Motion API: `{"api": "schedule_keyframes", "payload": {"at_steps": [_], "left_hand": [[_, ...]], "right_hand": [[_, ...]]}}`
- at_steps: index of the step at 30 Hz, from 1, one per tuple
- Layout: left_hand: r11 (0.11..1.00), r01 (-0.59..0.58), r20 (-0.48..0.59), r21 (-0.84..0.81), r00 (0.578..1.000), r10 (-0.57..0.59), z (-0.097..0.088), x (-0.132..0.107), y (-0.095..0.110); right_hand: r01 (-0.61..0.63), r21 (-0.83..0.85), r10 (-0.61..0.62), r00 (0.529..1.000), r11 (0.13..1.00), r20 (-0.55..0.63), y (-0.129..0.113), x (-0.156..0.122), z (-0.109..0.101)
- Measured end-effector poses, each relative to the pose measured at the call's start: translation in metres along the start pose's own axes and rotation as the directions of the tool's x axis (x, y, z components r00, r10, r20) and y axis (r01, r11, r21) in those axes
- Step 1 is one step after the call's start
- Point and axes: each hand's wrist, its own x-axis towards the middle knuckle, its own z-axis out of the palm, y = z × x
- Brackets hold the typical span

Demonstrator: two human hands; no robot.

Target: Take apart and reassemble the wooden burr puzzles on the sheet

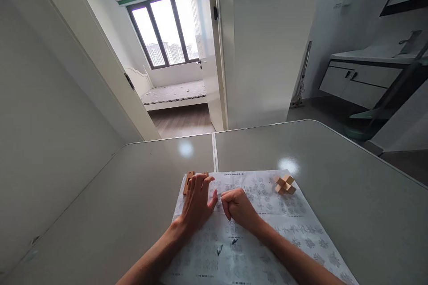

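A large printed paper sheet [287, 227] with small diagrams lies on the grey table [351, 196]. My left hand [197, 205] rests flat on its far left part, fingers stretched out, tips close to a wooden piece [189, 179] at the sheet's far left corner. My right hand [239, 207] sits just right of it on the sheet, curled into a fist; whether anything is inside it is hidden. An assembled wooden cross puzzle [285, 184] stands on the sheet's far right part, apart from both hands.
The table is made of two tops joined by a seam [214, 153]. Beyond it an open doorway [180, 111] leads to a room with a window. A white wall stands at the left, a vanity cabinet [361, 82] at the right.
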Motion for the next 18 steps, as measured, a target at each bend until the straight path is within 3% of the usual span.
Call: {"api": "schedule_keyframes", "payload": {"at_steps": [5,7,9,11,14,18], "left_hand": [[0.996,-0.055,-0.003,-0.072,0.999,0.055,0.009,-0.004,-0.006],[0.985,-0.103,0.065,-0.141,0.991,0.113,0.010,-0.006,-0.008],[0.960,-0.163,0.192,-0.229,0.959,0.209,0.009,-0.008,-0.011],[0.924,-0.208,0.313,-0.321,0.897,0.311,0.007,-0.010,-0.012],[0.887,-0.215,0.383,-0.409,0.842,0.380,0.005,-0.010,-0.013],[0.852,-0.177,0.324,-0.494,0.871,0.369,0.006,-0.010,-0.013]], "right_hand": [[0.011,0.007,-0.011,1.000,1.000,0.003,0.005,0.001,0.000],[0.014,0.007,-0.014,1.000,1.000,0.000,0.005,0.001,0.000],[0.017,0.007,-0.017,1.000,1.000,-0.005,0.005,0.001,0.001],[0.020,0.006,-0.020,1.000,1.000,-0.007,0.005,0.001,0.001],[0.020,-0.007,-0.020,1.000,1.000,-0.003,0.005,0.000,0.002],[0.020,-0.038,-0.020,1.000,0.999,-0.004,0.006,0.000,0.002]]}}
